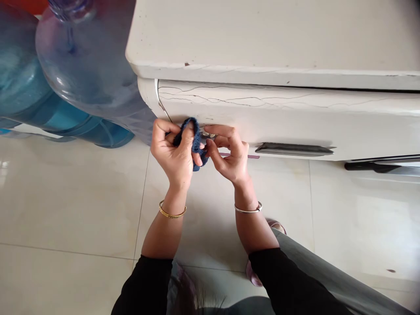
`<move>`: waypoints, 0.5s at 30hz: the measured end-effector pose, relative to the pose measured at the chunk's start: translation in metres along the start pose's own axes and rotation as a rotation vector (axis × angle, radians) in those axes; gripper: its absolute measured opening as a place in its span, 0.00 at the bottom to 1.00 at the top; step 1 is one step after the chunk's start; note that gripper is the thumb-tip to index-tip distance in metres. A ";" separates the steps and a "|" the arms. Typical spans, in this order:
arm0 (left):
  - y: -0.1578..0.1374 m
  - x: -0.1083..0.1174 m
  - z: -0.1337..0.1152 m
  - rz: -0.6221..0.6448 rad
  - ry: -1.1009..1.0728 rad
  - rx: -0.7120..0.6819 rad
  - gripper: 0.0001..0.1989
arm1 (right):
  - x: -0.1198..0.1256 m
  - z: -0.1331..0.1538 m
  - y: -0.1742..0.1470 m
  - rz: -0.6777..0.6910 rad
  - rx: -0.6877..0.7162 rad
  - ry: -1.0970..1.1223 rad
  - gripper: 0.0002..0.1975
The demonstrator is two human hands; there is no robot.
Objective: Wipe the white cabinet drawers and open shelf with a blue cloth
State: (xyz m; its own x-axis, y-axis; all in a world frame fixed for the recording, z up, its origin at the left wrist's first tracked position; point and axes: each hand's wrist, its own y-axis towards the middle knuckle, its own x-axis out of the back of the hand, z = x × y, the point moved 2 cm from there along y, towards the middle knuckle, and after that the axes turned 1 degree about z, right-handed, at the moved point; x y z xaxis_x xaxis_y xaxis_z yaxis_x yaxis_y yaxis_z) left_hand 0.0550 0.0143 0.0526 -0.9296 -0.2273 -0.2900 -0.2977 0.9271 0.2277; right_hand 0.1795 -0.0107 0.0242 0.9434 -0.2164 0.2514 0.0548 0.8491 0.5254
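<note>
My left hand [173, 153] grips a dark blue cloth [197, 139], part of it looped up over the fingers and part hanging below them. Close to its right, my right hand [231, 153] has its fingers curled and its thumb bent inward, by the cloth's edge. Whatever lies between those fingertips is too small to make out. Small shiny metal parts [206, 132] show just above them, on the front of a white cabinet [278, 118]. Both hands are at the left end of this front, left of a dark handle [295, 149].
Large clear blue water bottles [92, 65] stand against the cabinet's left side. The white cabinet top [262, 35] has chipped edges, and cracks run along the front below. Another dark handle [377, 167] is at the right. Pale tiles [82, 197] cover the floor.
</note>
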 end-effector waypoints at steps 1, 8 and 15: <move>0.000 0.003 0.002 -0.026 0.017 0.020 0.22 | 0.000 0.000 0.000 -0.001 0.005 -0.001 0.11; -0.002 -0.002 0.002 0.068 -0.044 0.014 0.18 | -0.001 0.000 -0.001 -0.008 0.004 0.011 0.12; -0.006 0.002 0.013 -0.004 0.022 0.129 0.23 | 0.002 0.003 0.001 0.034 -0.015 -0.037 0.12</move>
State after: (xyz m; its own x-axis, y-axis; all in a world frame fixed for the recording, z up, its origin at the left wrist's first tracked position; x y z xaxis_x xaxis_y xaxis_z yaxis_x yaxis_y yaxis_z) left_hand 0.0572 0.0123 0.0388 -0.9334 -0.2360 -0.2701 -0.2723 0.9565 0.1051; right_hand 0.1808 -0.0120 0.0279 0.9321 -0.2051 0.2985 0.0286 0.8634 0.5037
